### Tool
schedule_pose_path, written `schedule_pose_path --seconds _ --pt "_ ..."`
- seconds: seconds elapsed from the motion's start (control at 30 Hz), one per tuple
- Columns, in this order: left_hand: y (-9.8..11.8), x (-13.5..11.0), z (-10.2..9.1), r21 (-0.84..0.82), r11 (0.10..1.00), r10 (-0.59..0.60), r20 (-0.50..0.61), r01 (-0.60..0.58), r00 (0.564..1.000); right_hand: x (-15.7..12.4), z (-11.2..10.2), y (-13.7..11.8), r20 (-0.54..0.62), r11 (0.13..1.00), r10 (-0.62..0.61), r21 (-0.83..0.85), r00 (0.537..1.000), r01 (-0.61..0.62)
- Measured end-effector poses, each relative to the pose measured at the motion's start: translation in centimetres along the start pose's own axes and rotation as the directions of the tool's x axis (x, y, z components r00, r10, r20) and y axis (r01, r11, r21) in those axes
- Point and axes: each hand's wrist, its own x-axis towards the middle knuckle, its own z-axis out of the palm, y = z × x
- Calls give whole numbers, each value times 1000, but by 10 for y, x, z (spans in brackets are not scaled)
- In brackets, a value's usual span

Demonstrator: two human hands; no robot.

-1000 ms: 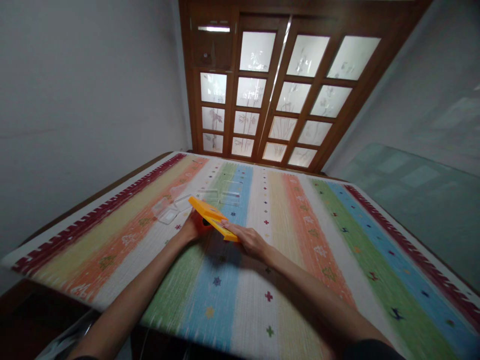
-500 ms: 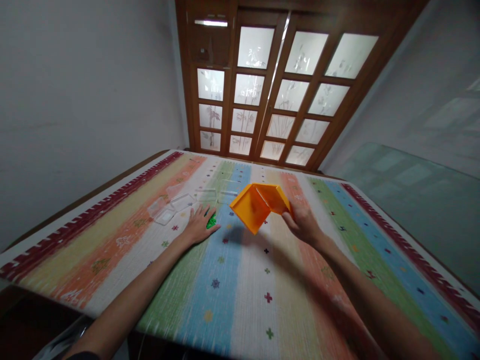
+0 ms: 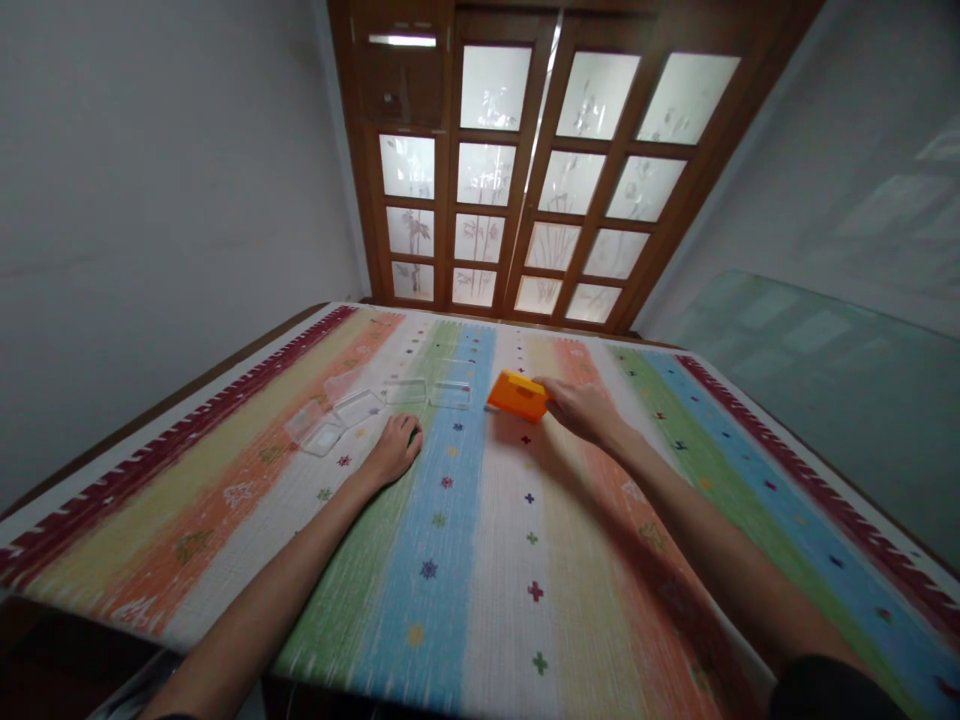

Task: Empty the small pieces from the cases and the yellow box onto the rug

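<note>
My right hand [image 3: 581, 408] grips one end of an orange plastic case [image 3: 517, 396], its fingers closed on the right edge. The case sits low over the middle of the table, tilted; whether it touches the cloth I cannot tell. My left hand [image 3: 396, 450] rests on the cloth with its fingers curled in. A bit of something green [image 3: 412, 436] shows at those fingertips, mostly covered by the hand. Just beyond the left hand lie several clear plastic boxes, one an open hinged box [image 3: 319, 432] and another a shallow tray [image 3: 405, 391].
A striped tablecloth [image 3: 480, 560] with small printed figures covers the table. Behind it stand wooden doors [image 3: 517, 245] with glass panes. A pale green glass-like panel [image 3: 795, 380] leans at the right wall.
The orange case was spread wide and raised; now it is lower, turned and looks folded together. My left hand's fingers, flat and spread before, have curled over the green stuff.
</note>
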Motion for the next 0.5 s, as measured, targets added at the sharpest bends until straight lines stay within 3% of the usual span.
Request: schedule_pose_path --seconds 0.23,0.5 --pt "1 -1 0 24 999 -28 -18 28 999 46 18 -7 74 996 -58 -64 996 63" --pt "4 -1 0 78 996 -42 -12 43 999 55 57 -17 110 1000 -8 -15 994 9"
